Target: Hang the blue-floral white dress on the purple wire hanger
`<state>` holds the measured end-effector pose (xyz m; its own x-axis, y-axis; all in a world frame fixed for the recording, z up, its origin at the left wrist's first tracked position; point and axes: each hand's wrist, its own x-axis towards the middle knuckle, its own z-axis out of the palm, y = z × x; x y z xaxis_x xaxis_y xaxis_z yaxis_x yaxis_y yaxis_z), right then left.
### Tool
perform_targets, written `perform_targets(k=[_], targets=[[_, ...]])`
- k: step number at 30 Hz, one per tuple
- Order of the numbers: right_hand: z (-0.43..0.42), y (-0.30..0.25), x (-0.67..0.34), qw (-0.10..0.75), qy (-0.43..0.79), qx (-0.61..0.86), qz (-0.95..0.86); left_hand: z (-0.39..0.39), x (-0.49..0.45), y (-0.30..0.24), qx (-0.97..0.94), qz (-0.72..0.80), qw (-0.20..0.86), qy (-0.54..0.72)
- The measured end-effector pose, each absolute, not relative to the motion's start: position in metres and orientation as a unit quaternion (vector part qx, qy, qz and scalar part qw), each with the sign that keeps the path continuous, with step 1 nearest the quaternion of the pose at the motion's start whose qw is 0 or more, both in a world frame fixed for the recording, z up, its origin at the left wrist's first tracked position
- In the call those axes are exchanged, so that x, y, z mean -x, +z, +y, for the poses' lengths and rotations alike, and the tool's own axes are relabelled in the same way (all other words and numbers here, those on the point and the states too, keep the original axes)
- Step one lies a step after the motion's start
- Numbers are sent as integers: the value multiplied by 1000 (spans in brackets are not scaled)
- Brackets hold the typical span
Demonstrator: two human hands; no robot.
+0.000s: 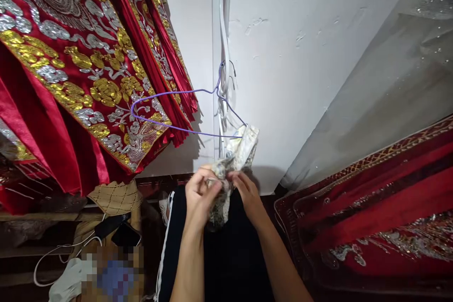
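Note:
A purple wire hanger [166, 113] hangs from white cords on the white wall. A small patterned cloth [240, 151] is draped over the hanger's right end and trails down. My left hand [198, 193] pinches the lower part of this cloth, fingers closed on it. My right hand [247, 191] grips the same cloth from the right, fingers curled around it. Both hands are just below the hanger's right corner, in front of a black garment with a white stripe [226, 255].
Red garments with gold and silver embroidery [78, 71] hang at the left. More red embroidered fabric [382, 217] lies at the right under a grey sheer cloth [385, 89]. A woven tan item [115, 197], a dark phone [125, 235] and white cable [53, 255] sit low left.

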<state>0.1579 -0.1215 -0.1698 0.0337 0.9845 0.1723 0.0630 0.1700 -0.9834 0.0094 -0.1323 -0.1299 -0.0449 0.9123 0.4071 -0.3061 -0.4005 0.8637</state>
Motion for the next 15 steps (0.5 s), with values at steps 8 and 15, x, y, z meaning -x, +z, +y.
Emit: perform_targets(k=[8, 15], targets=[[-129, -150, -144, 489, 656, 338, -465, -143, -11, -122, -644, 347, 399, 553], [-101, -101, -170, 387, 428, 387, -719, -100, 18, -143, -619, 337, 544, 455]])
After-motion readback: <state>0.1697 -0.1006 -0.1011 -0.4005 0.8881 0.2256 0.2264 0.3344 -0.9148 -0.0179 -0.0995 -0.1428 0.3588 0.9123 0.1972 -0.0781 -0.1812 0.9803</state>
